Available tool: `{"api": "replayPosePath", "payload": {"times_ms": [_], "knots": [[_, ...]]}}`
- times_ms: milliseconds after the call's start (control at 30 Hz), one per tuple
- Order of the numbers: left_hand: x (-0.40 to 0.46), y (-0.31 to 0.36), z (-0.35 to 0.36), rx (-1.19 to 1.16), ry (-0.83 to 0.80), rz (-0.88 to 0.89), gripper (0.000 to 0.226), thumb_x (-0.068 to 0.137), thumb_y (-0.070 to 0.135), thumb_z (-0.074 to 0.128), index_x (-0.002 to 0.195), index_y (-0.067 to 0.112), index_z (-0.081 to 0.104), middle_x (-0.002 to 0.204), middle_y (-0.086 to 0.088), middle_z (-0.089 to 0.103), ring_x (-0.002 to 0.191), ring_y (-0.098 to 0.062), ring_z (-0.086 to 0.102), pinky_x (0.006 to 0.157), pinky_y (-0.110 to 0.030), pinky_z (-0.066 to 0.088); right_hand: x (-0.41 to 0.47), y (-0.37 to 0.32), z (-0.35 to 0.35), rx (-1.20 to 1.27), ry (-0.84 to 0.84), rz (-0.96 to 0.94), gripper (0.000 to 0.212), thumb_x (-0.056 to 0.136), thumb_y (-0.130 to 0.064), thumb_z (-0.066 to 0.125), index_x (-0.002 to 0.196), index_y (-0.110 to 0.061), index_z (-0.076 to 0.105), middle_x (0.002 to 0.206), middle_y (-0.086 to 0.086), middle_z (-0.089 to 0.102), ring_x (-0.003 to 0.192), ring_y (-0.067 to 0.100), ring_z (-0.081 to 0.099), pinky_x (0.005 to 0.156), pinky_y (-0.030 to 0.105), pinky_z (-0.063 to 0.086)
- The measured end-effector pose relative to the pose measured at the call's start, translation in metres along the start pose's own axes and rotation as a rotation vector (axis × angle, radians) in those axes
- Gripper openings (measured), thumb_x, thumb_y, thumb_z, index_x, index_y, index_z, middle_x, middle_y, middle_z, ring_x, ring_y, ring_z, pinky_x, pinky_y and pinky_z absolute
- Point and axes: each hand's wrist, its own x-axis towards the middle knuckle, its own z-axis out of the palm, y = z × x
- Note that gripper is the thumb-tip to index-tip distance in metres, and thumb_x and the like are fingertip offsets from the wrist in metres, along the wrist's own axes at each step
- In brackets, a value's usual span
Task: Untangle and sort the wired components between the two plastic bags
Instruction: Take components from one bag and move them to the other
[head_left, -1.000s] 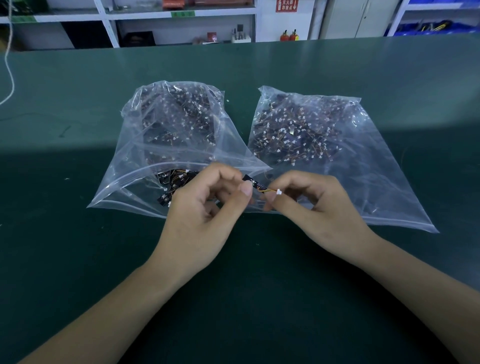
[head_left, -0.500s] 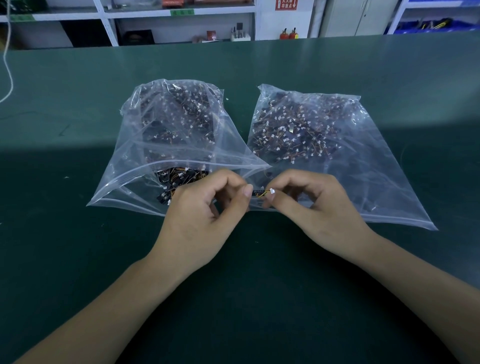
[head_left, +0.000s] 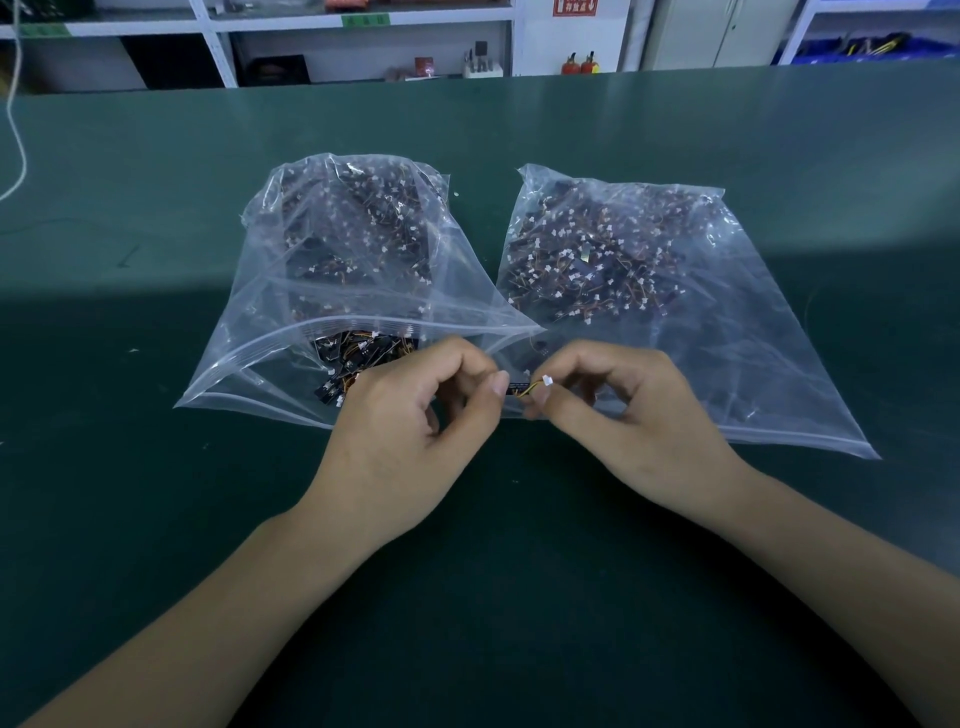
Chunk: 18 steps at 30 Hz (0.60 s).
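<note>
Both hands, left hand (head_left: 410, 431) and right hand (head_left: 628, 421), pinch wired component (head_left: 527, 387) at bag mouths.

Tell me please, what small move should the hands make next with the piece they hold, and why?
Probably carry it into the right bag. The left hand pinches the wired component at its black end, the right hand pinches near its white connector, and it looks free of the tangle in the open left bag.

Dim foreground shadow, brighter far table (head_left: 571, 119), wide-angle edge bending.
</note>
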Motion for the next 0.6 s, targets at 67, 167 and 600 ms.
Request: {"api": "replayPosePath", "payload": {"times_ms": [67, 167, 600], "knots": [[0.0003, -0.0005, -0.0004, 0.011, 0.002, 0.012, 0.013, 0.100, 0.022, 0.066, 0.087, 0.019, 0.067, 0.073, 0.003, 0.062, 0.065, -0.021, 0.058, 0.057, -0.036, 0.045, 0.0004, 0.0005, 0.0000, -0.006, 0.001, -0.007, 0.015, 0.097, -0.008, 0.072, 0.087, -0.017, 0.077, 0.081, -0.003, 0.075, 0.075, 0.014, 0.065, 0.076, 0.041, 0.051], [0.0002, -0.0010, -0.0005, 0.025, -0.004, 0.033, 0.013, 0.101, 0.023, 0.066, 0.088, 0.020, 0.067, 0.074, 0.004, 0.062, 0.065, -0.022, 0.058, 0.057, -0.037, 0.045, 0.0004, 0.0015, -0.0009, -0.010, -0.005, -0.010, 0.014, 0.097, -0.008, 0.072, 0.087, -0.016, 0.077, 0.082, -0.001, 0.075, 0.076, 0.018, 0.065, 0.076, 0.039, 0.051], [0.0044, -0.0003, -0.0057, 0.131, 0.148, 0.060, 0.008, 0.099, 0.020, 0.073, 0.095, 0.015, 0.078, 0.085, 0.013, 0.072, 0.077, -0.014, 0.067, 0.068, -0.017, 0.047, 0.0036, 0.0072, -0.0098, -0.374, -0.017, -0.222, 0.021, 0.091, -0.022, 0.082, 0.108, -0.017, 0.073, 0.098, -0.009, 0.069, 0.093, 0.013, 0.061, 0.090, 0.031, 0.048]]}}
